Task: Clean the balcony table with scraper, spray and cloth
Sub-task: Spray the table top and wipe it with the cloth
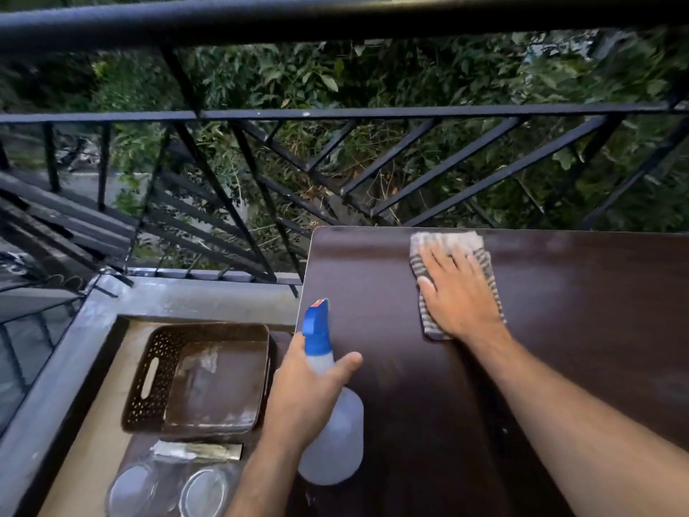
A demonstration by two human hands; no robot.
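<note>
The dark brown balcony table (581, 330) fills the right half of the head view. A grey striped cloth (443, 243) lies near its far edge, and my right hand (456, 292) presses flat on it with fingers spread. My left hand (305, 389) grips a translucent spray bottle (335, 438) with a blue trigger head, held over the table's left edge with the nozzle pointing away from me. No scraper is in view.
A brown perforated basket (156, 371) sits on a lower surface at the left, with two clear glass jars (175, 486) and a flat metallic strip (197, 450) in front of it. The black metal railing (335, 113) runs just beyond the table, foliage behind it.
</note>
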